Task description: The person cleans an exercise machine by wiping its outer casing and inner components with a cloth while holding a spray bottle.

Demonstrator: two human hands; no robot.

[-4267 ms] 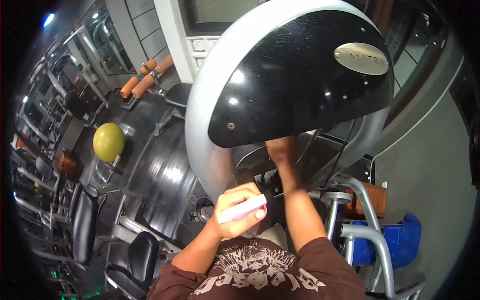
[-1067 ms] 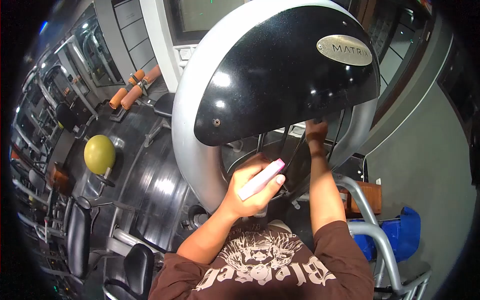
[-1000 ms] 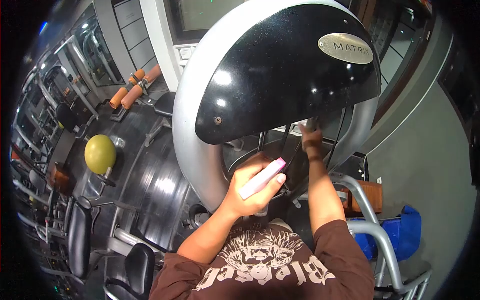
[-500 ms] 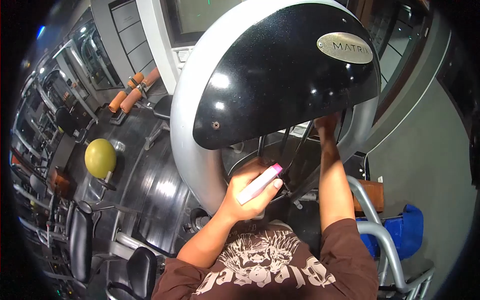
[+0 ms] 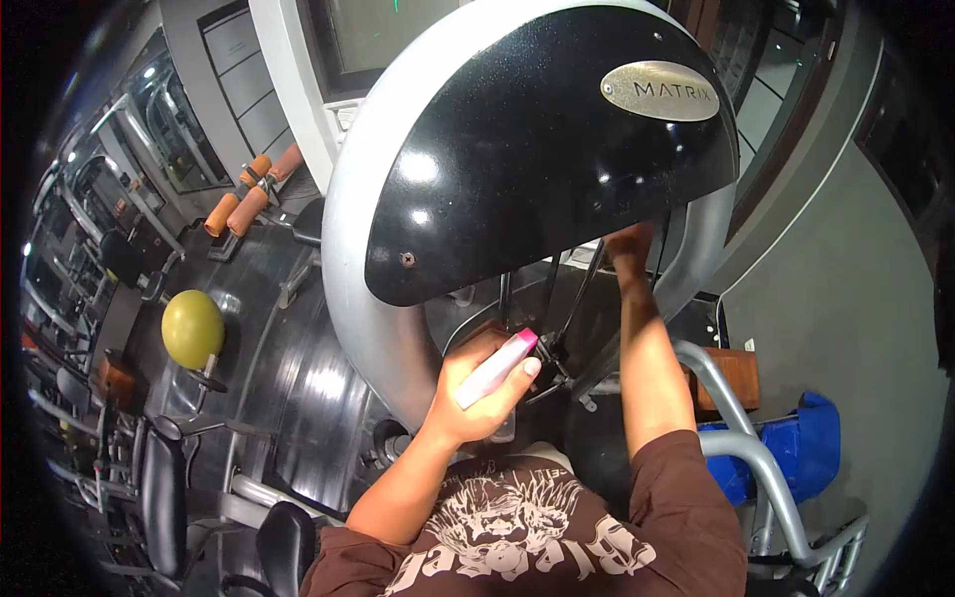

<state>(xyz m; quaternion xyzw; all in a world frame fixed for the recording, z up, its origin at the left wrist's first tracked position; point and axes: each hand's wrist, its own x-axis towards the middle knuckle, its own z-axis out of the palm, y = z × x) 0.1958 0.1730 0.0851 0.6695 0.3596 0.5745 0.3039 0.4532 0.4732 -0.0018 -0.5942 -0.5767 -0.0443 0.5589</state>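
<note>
My left hand [image 5: 475,400] is wrapped round a slim white bottle-like item with a pink end [image 5: 494,371], which tilts up to the right. It is held below the black panel [image 5: 537,149] of a gym machine marked MATRIX, near the machine's thin dark rods [image 5: 552,289]. My right hand [image 5: 627,246] reaches up beside the rods, under the panel's lower edge. Shadow and the panel hide its fingers, so I cannot tell whether it grips anything.
The machine's thick silver frame [image 5: 348,219] curves round the panel. A yellow ball [image 5: 193,328] and padded gym equipment [image 5: 244,204] stand to the left. On the right are a bent silver rail [image 5: 751,453], a blue item [image 5: 811,448], a brown box [image 5: 731,378] and a grey wall [image 5: 826,269].
The view has shifted a little, so the machine and both arms sit slightly farther left. My left hand still holds the white item, and my right hand stays under the panel.
</note>
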